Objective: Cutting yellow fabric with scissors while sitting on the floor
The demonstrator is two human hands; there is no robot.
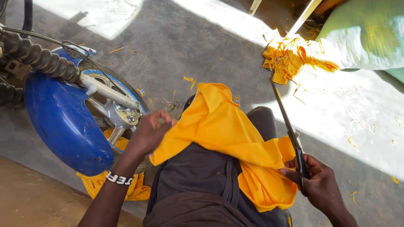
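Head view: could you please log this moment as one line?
left hand: grips yellow cloth on lap | right hand: holds long metal scissors, closed, pointing away | blue motorbike mudguard: left

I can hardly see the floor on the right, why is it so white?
Head view: hard sunlight washes out the concrete floor and the pale sack; the yellow cloth glows, while the blue mudguard sits in shade; edges bend slightly from the wide lens.
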